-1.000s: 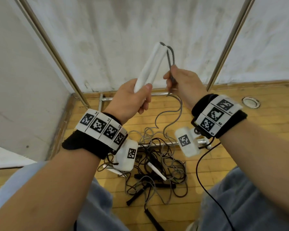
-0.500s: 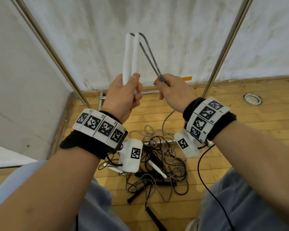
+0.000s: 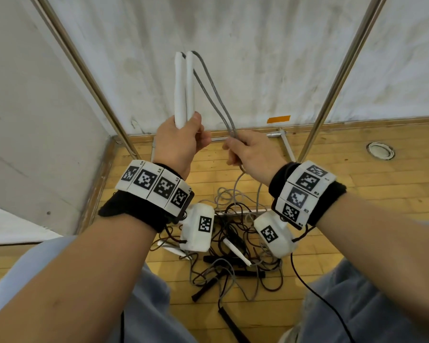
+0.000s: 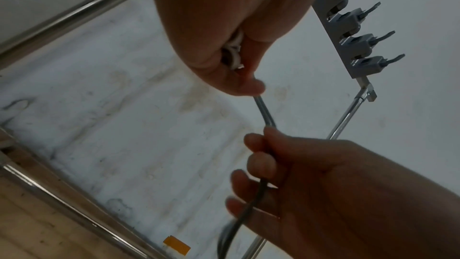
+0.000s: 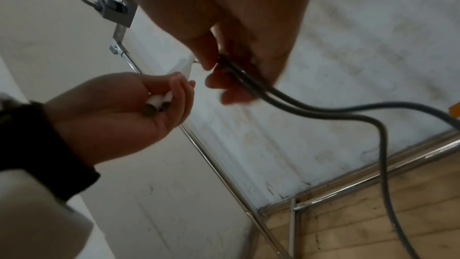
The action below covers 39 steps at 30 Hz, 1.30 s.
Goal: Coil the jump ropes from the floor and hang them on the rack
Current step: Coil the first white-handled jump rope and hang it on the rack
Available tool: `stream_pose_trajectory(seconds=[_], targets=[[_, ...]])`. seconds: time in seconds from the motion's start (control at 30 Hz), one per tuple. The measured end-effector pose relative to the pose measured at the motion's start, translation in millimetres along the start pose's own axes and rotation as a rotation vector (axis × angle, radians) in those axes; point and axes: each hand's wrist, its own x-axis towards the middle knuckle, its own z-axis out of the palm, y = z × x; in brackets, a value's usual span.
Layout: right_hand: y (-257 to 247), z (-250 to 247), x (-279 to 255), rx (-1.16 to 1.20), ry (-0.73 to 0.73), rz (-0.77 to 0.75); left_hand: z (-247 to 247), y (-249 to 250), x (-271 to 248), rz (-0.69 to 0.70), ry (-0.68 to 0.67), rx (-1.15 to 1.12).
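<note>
The rack (image 3: 332, 78) frame stands right ahead, its hooks (image 4: 358, 32) up high. Left hand (image 3: 178, 142) is wrapped around both white handles (image 3: 185, 87), held upright; right hand (image 3: 254, 154) pinches the doubled grey rope (image 3: 216, 95) just below them. I'd keep the loops even and the strands together while winding. Catch: the tail drops into a tangled pile (image 3: 235, 253) on the floor, so it'll probably snag.

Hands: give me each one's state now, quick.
Left hand: grips the two white plastic jump-rope handles, held upright side by side.
Right hand: grips the doubled grey rope cord.
</note>
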Motion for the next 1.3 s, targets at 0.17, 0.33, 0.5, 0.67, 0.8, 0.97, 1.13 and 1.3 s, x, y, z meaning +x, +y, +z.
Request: stream_pose_trajectory(seconds=[0.17,0.33,0.5,0.67,0.8,0.97,1.13,1.3], targets=[[3,13,-7,0.007,-0.142,0.010,3,0,0,-0.091,-0.002,-0.098],[8,31,-16,0.030,-0.293,0.049,3,0,-1,-0.255,-0.115,-0.235],[9,32,-19,-0.085,-0.352,0.076,1,-1,-3,-0.275,-0.134,-0.229],[13,29,-17,-0.325,-0.266,-0.021,-4,8,7,-0.102,0.076,-0.185],[16,17,-11,-0.535,-0.242,-0.008,-16,10,19,0.079,0.306,0.024],[11,-5,-4,-0.509,-0.164,-0.111,-39,9,33,0.196,0.339,0.488],[3,-24,3,-0.414,-0.047,-0.166,-45,-5,29,0.238,0.134,1.073],[1,-31,8,-0.489,0.085,-0.236,-42,-15,24,0.142,-0.139,1.153]])
